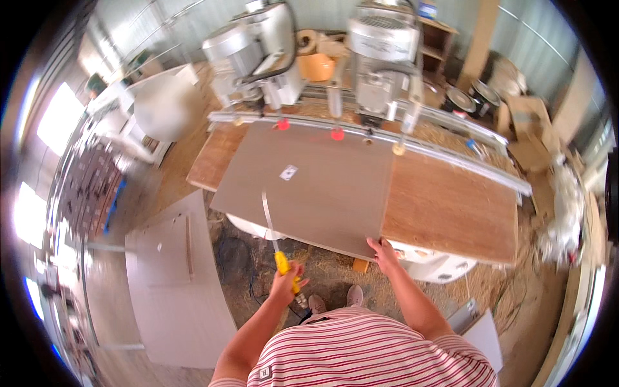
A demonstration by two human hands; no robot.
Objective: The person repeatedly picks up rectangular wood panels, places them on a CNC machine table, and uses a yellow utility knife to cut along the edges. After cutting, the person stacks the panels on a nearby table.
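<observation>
My left hand (285, 284) is wrapped round the yellow handle of an air blow gun (282, 261). Its long thin metal nozzle points away from me, over the near edge of a flat grey-brown panel (309, 187). The panel lies on the machine's wooden table and carries a small white label (289, 172). At the panel's near right corner my right hand (385, 255) grips the edge, with part of its fingers hidden. Two red round pads (337, 134) sit by the panel's far edge, under the machine's drilling heads.
Two grey motor heads (383, 39) stand behind a metal rail. Bare wooden tabletop (451, 206) extends to the right. Another large panel (177, 284) leans at my left. Cables and sawdust lie on the floor. Cardboard boxes (529, 126) and black-sided buckets (459, 100) stand far right.
</observation>
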